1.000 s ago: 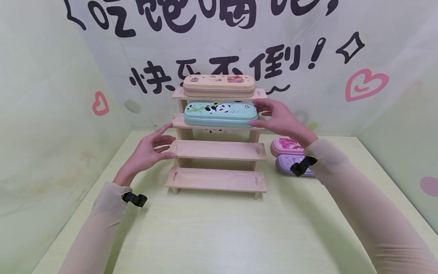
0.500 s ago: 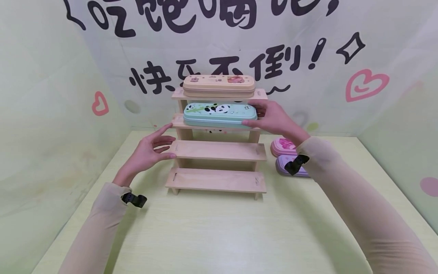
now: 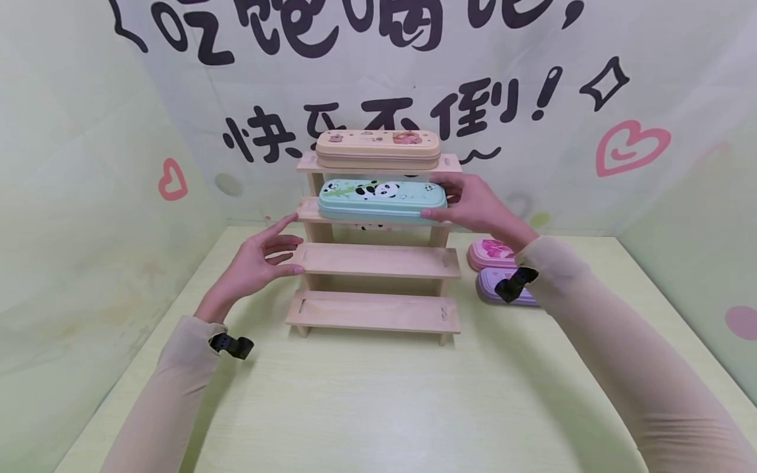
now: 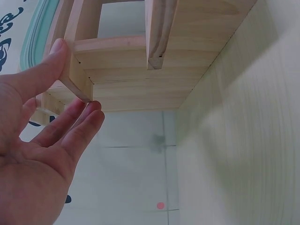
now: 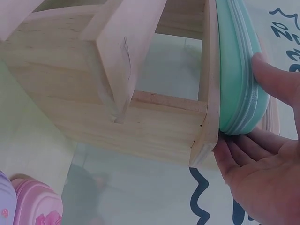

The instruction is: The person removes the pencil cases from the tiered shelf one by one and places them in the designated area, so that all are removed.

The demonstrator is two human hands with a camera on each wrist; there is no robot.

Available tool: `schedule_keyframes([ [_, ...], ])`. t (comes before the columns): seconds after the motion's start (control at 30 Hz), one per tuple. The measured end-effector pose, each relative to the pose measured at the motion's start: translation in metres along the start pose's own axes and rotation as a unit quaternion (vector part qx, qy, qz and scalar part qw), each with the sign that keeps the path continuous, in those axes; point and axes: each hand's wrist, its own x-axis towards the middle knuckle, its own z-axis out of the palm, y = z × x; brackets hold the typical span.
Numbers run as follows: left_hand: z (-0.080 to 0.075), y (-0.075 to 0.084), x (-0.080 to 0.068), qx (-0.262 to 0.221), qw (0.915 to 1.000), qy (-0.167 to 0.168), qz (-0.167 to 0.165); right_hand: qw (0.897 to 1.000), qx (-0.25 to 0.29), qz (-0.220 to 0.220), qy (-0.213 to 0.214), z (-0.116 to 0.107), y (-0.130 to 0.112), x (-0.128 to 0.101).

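Note:
A wooden stepped rack (image 3: 378,259) with several tiers stands against the back wall. On its second tier from the top lies a mint green zippered pencil case (image 3: 367,205) with a panda print. My right hand (image 3: 476,207) grips the case's right end, thumb on its front side and fingers around the end, as the right wrist view also shows. At the rack's left side, my left hand (image 3: 251,263) holds the end of a board (image 4: 77,79) between thumb and fingers. A peach pencil case (image 3: 378,148) rests on the top tier.
On the table (image 3: 378,401), right of the rack, lie a pink pencil case (image 3: 489,253) and a purple one (image 3: 493,282), both partly hidden by my right wrist and sleeve. Walls close in the table at the back and sides.
My right hand has shifted slightly left and closed in on the mint case, which has come a little toward me on its tier. The left hand stays in place.

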Motion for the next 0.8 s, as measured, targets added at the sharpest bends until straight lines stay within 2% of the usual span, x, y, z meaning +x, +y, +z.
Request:
schedule_keyframes([
  [0.2,0.0002,0.0012,-0.0002,-0.001,1.0,0.001,-0.001,1.0,-0.015,-0.003,-0.009,-0.001,-0.0002,0.0006],
  [0.8,-0.0003,-0.0014,0.0004,-0.007,1.0,0.001,0.001,1.0,-0.012,-0.007,-0.024,-0.0043,-0.0007,-0.0019],
])
